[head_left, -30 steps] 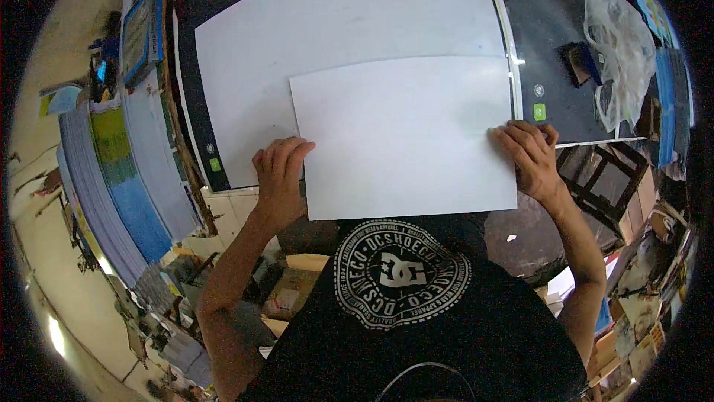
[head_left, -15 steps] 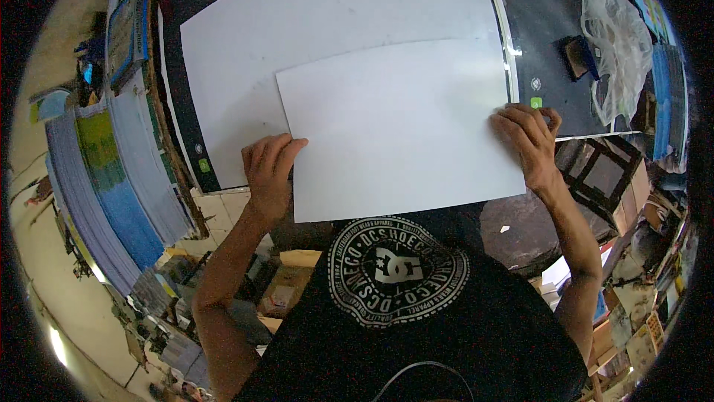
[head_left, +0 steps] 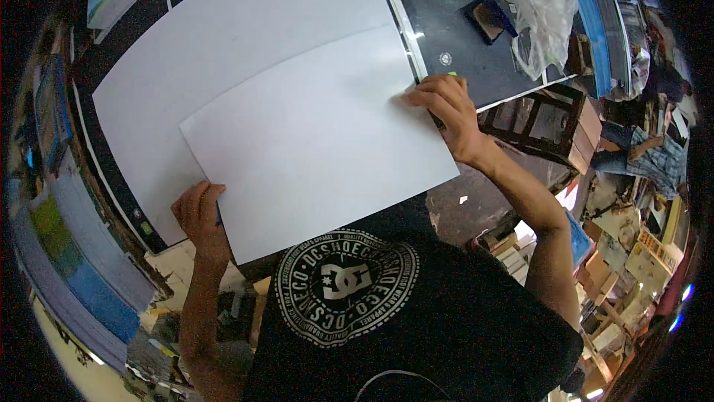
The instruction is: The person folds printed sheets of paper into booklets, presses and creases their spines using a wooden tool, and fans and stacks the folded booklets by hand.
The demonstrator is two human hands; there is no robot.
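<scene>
A smaller white sheet (head_left: pixel 320 149) lies over a larger white sheet (head_left: pixel 253 30) on the dark tabletop. Its near edge sticks out past the table toward my black shirt. At its left edge, my left hand (head_left: pixel 199 212) is closed with the fingertips at the paper's border. On the opposite edge my right hand (head_left: pixel 450 112) has its fingers bent over the paper, their tips pressed on top. The undersides of both grips are hidden. Nothing is printed on the visible faces of the two sheets.
Right of the sheets lie a small dark box (head_left: pixel 487 21) and a crumpled clear plastic bag (head_left: pixel 539 11). Stacks of printed paper (head_left: pixel 82 253) stand at the left. A dark wooden frame (head_left: pixel 535 116) is below the table's right side. Another person (head_left: pixel 654 156) is at far right.
My view has swung, so the table and sheets appear shifted left and tilted. Both hands stay at the smaller sheet's side edges. A person at far right shows more fully.
</scene>
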